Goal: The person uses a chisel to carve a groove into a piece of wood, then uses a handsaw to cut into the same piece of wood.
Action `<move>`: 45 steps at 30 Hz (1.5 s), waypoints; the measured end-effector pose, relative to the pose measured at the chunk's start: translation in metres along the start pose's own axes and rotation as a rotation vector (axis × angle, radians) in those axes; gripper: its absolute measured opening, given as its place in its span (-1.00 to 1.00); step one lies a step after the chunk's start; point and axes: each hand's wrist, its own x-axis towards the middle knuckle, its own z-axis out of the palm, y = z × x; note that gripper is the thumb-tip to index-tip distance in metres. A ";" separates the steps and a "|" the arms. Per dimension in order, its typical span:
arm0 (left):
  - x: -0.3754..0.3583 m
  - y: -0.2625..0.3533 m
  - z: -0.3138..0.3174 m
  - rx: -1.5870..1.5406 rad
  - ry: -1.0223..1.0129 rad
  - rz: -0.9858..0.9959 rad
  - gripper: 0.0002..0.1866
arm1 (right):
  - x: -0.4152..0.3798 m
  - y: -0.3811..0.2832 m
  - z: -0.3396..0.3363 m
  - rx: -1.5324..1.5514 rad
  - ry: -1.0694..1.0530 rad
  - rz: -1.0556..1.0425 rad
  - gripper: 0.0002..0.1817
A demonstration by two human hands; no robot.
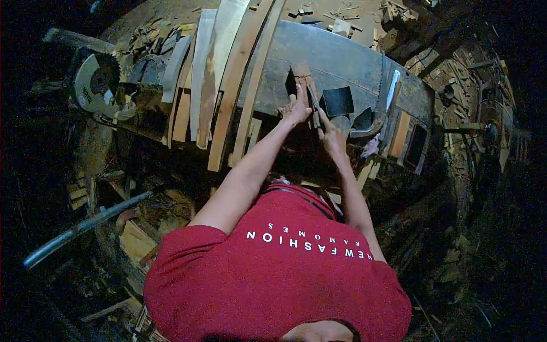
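Head: workbench (pixel 327 51), dim room (pixel 461 154), seemingly cluttered

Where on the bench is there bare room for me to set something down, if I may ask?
The widest bare patch of bench lies beyond the dark square, between the long boards and bright strip. It is crowded around the left hand and right hand and under the boards.

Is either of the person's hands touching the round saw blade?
No, the saw blade is far off to the left, while the left hand and right hand are at the bench's middle.
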 end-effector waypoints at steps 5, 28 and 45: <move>0.009 -0.008 0.005 0.004 -0.186 -0.189 0.06 | 0.024 -0.003 0.008 0.041 0.079 -0.071 -0.36; -0.005 -0.023 0.010 -0.049 -0.085 -0.046 0.22 | -0.051 0.023 0.000 0.026 0.087 -0.070 -0.31; -0.014 -0.005 -0.007 -0.097 -0.187 -0.018 0.13 | -0.051 0.010 0.012 -0.130 0.063 -0.053 -0.23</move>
